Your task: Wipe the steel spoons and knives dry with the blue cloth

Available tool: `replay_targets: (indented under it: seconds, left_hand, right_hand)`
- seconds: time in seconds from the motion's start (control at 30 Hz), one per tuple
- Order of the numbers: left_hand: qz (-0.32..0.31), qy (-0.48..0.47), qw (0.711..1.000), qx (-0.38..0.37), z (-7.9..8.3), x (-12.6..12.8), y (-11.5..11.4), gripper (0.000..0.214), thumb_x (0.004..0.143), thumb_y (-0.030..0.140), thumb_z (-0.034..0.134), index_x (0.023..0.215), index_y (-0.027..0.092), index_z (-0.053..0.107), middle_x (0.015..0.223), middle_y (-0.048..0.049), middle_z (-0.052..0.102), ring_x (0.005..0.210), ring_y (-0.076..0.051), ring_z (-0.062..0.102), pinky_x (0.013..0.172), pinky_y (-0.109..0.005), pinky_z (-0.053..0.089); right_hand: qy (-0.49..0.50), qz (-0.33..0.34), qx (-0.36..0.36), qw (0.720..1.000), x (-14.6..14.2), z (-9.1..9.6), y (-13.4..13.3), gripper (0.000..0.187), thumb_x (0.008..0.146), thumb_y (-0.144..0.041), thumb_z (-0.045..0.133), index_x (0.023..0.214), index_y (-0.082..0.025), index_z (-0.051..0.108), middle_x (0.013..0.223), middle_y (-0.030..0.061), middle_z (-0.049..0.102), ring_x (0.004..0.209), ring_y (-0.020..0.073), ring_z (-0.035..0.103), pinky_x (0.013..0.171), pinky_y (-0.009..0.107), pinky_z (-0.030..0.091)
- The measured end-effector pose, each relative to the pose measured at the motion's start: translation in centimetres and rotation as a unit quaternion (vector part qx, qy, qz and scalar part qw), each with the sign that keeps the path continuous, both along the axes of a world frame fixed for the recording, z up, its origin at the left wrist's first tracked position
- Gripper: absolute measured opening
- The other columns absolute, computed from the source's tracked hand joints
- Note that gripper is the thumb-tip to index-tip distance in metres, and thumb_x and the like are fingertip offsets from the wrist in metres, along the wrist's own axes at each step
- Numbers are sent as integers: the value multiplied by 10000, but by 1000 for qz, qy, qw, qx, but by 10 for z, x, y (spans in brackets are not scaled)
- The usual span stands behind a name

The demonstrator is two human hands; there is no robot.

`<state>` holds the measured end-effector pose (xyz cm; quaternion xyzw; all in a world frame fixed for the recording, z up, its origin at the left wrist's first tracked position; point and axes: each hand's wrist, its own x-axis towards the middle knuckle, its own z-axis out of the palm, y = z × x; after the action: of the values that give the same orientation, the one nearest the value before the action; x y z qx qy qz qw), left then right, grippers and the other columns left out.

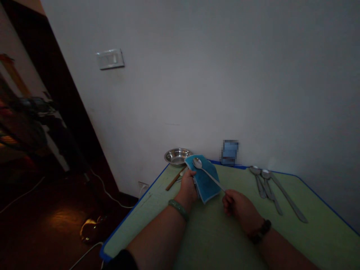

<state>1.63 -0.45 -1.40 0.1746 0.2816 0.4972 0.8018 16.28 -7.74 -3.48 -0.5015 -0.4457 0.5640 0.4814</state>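
A blue cloth (209,185) with a pale edge lies over my left hand (189,185), whose fingers are closed on it from below and whose thumb is at its near left edge. My right hand (234,202) pinches the handle end of a long metal spoon (210,176). The spoon's bowl rests on or just over the cloth near my left thumb. Most of my left fingers are hidden behind the cloth. Several more metal spoons (267,187) lie together on the green table (213,240), right of my right hand.
A shiny metal bowl (177,156) stands at the table's far left corner. Near it lie wooden chopsticks (174,180), partly hidden by my left hand. A blurred-out upright object (230,152) leans at the wall. A switch plate (110,59) is on the wall; cables run along the floor at left.
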Motion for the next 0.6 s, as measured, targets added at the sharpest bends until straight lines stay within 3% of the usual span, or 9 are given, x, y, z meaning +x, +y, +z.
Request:
replay_targets:
  seconds: [0.6]
  left_hand:
    - [-19, 19, 1000, 2, 0, 0, -1, 434, 611, 264, 440, 968, 59, 575, 811, -156, 665, 756, -291, 622, 723, -456, 460]
  right_hand:
    - [-29, -2, 0, 1000, -2, 3, -1, 280, 751, -383, 404, 545, -195, 386, 478, -52, 443, 421, 82, 427, 423, 226, 310]
